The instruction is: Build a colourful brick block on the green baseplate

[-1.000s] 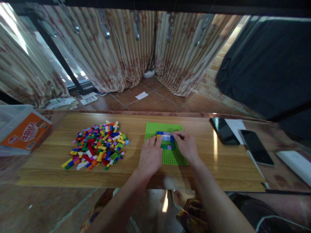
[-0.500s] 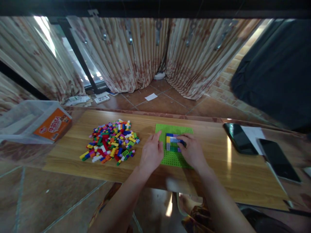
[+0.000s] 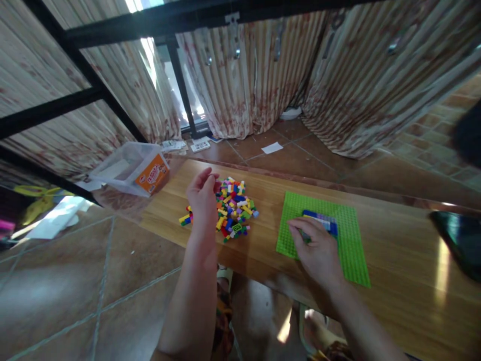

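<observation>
A heap of small colourful toy bricks (image 3: 235,208) lies on the wooden table. My left hand (image 3: 203,193) is over the heap's left side, its fingers loosely bent and a little apart, with no brick visible in them. A green studded baseplate (image 3: 349,250) lies to the right. On it sits a low build of blue, lilac and other bricks (image 3: 323,218). My right hand (image 3: 317,245) covers the build's near left part. Its thumb and forefinger tips come together at the left, and whatever they may pinch is too small to see.
A clear plastic box (image 3: 130,168) with an orange label stands beyond the table's left end. On the right side lies a dark phone (image 3: 458,240). Patterned curtains (image 3: 255,75) hang behind, and a dark metal bar (image 3: 169,25) crosses the top.
My left hand has left the baseplate and moved left to the brick heap. My right hand has shifted leftward over the build. The view has turned left.
</observation>
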`<action>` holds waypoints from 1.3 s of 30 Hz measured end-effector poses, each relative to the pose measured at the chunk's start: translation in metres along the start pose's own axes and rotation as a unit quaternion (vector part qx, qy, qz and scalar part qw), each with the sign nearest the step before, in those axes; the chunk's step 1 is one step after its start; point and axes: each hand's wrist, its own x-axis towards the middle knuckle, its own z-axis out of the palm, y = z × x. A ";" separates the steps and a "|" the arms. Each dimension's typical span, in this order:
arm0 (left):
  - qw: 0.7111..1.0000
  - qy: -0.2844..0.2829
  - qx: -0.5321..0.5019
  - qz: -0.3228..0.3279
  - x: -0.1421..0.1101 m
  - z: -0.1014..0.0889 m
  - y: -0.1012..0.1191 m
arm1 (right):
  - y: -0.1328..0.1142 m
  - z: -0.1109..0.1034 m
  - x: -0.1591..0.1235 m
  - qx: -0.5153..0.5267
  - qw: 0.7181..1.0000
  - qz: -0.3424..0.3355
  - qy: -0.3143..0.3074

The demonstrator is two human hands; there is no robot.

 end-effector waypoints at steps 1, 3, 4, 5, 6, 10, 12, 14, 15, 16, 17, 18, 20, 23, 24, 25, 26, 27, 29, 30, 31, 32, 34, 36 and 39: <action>1.000 0.008 -0.018 -0.010 0.001 -0.004 0.003 | -0.008 0.009 -0.003 0.006 1.000 -0.012 -0.021; 0.999 0.016 -0.038 -0.024 0.003 -0.011 0.008 | -0.021 0.025 -0.008 0.015 0.997 -0.034 -0.065; 0.998 0.018 -0.044 -0.029 0.003 -0.013 0.009 | -0.027 0.032 -0.010 0.020 0.995 -0.042 -0.083; 0.998 0.017 -0.049 -0.034 0.003 -0.015 0.011 | -0.032 0.037 -0.011 0.025 0.994 -0.049 -0.098; 0.998 0.015 -0.052 -0.038 0.003 -0.016 0.011 | -0.036 0.042 -0.011 0.029 0.992 -0.055 -0.109; 0.997 0.005 -0.048 -0.055 0.004 -0.021 0.011 | -0.048 0.059 -0.007 0.037 0.989 -0.070 -0.126; 0.997 -0.001 -0.040 -0.059 0.004 -0.022 0.011 | -0.051 0.066 -0.004 0.036 0.988 -0.074 -0.129; 0.997 -0.008 -0.039 -0.063 0.005 -0.024 0.010 | -0.054 0.074 -0.002 0.030 0.988 -0.074 -0.136; 0.997 -0.013 -0.041 -0.066 0.005 -0.024 0.010 | -0.055 0.077 -0.001 0.024 0.987 -0.073 -0.140; 0.996 -0.017 -0.044 -0.070 0.005 -0.024 0.011 | -0.056 0.081 0.001 0.017 0.987 -0.072 -0.144; 0.996 -0.021 -0.048 -0.074 0.005 -0.025 0.011 | -0.057 0.083 0.002 0.010 0.986 -0.071 -0.148; 0.995 -0.024 -0.052 -0.077 0.005 -0.025 0.012 | -0.057 0.086 0.003 0.004 0.986 -0.069 -0.151; 0.995 -0.027 -0.054 -0.079 0.005 -0.025 0.013 | -0.058 0.090 0.005 -0.002 0.985 -0.069 -0.156; 0.996 -0.027 -0.043 -0.078 0.005 -0.025 0.015 | -0.060 0.092 0.008 0.001 0.986 -0.066 -0.151; 0.996 -0.027 -0.037 -0.078 0.005 -0.025 0.015 | -0.060 0.091 0.009 0.003 0.988 -0.063 -0.143; 0.996 -0.029 -0.034 -0.079 0.005 -0.024 0.015 | -0.061 0.090 0.009 0.008 0.989 -0.058 -0.133; 0.996 -0.031 -0.032 -0.079 0.005 -0.024 0.015 | -0.062 0.089 0.010 0.016 0.991 -0.053 -0.124; 0.996 -0.034 -0.031 -0.080 0.004 -0.023 0.014 | -0.062 0.087 0.011 0.026 0.992 -0.047 -0.116; 0.996 -0.040 -0.030 -0.079 0.003 -0.022 0.013 | -0.062 0.082 0.011 0.050 0.993 -0.032 -0.103; 0.995 -0.043 -0.030 -0.079 0.002 -0.021 0.012 | -0.062 0.079 0.011 0.061 0.993 -0.024 -0.098; 0.995 -0.047 -0.029 -0.080 0.000 -0.019 0.012 | -0.061 0.076 0.011 0.070 0.993 -0.015 -0.093; 0.995 -0.052 -0.027 -0.081 -0.002 -0.017 0.011 | -0.060 0.074 0.011 0.076 0.993 -0.006 -0.087; 0.994 -0.063 -0.024 -0.085 -0.006 -0.013 0.009 | -0.057 0.068 0.010 0.089 0.993 0.011 -0.078; 0.993 -0.075 -0.016 -0.088 -0.010 -0.007 0.007 | -0.054 0.063 0.009 0.107 0.991 0.024 -0.074; 0.991 -0.107 0.004 -0.086 -0.018 0.002 0.001 | -0.050 0.056 0.007 0.139 0.987 0.051 -0.065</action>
